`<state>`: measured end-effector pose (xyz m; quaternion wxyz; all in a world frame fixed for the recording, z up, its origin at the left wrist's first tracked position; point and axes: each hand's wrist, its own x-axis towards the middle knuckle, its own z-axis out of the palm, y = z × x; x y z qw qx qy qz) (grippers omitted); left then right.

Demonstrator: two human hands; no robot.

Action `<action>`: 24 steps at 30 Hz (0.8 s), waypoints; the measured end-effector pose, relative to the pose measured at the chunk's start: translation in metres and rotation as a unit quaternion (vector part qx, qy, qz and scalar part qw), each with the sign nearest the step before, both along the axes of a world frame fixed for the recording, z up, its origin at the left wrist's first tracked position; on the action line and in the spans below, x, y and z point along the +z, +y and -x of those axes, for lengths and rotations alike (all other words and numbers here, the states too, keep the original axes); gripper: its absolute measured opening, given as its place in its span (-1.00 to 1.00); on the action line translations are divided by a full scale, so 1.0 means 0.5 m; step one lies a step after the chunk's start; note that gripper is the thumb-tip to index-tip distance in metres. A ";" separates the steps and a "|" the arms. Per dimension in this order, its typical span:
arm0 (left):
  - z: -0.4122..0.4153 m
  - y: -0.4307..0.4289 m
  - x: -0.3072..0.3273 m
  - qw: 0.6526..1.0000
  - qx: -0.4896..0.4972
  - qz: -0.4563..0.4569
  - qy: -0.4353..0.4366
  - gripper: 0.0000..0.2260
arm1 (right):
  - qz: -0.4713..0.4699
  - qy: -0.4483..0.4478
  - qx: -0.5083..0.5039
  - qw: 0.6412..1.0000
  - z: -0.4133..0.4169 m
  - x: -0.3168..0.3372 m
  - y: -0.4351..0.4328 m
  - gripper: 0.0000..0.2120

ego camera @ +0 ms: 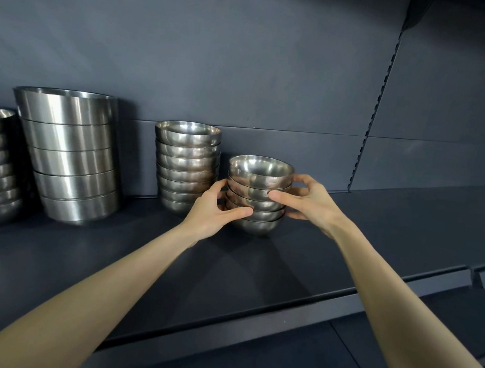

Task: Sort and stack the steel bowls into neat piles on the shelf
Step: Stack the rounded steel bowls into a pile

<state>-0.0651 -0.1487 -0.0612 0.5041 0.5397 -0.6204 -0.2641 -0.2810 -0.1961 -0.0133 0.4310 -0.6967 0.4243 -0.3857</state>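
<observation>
Our left grip [216, 210] and right grip [312, 202] clasp the short stack of small round steel bowls [261, 173], likely squaring it on the dark shelf [257, 272].

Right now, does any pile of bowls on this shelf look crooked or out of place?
Yes. The short pile held between the left hand and the right hand is askew: its bowls sit tilted, with rims not parallel. The taller small pile beside it looks even.
</observation>
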 end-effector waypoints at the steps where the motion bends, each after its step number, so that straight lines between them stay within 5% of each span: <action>1: 0.000 0.001 0.001 1.000 -0.002 -0.002 -0.008 -0.49 | 0.001 0.008 -0.002 1.000 0.000 0.002 0.002 -0.42; 8: -0.004 0.018 0.023 0.996 -0.001 -0.001 -0.094 -0.69 | 0.030 0.082 -0.044 0.995 0.011 0.022 0.029 -0.20; 11: -0.007 0.038 0.048 0.986 0.030 -0.006 -0.165 -0.45 | 0.058 0.128 -0.081 0.987 0.017 0.039 0.061 -0.13; 13: -0.011 0.059 0.073 0.976 0.066 -0.010 -0.209 -0.28 | 0.089 0.159 -0.095 0.979 0.020 0.057 0.086 -0.15; 18: -0.037 0.147 0.159 0.956 0.082 0.038 -0.279 -0.37 | 0.195 0.249 -0.114 0.942 0.014 0.130 0.170 -0.26; 24: -0.068 0.328 0.257 0.886 0.151 0.136 -0.417 -0.44 | 0.305 0.308 -0.113 0.894 -0.003 0.204 0.310 -0.33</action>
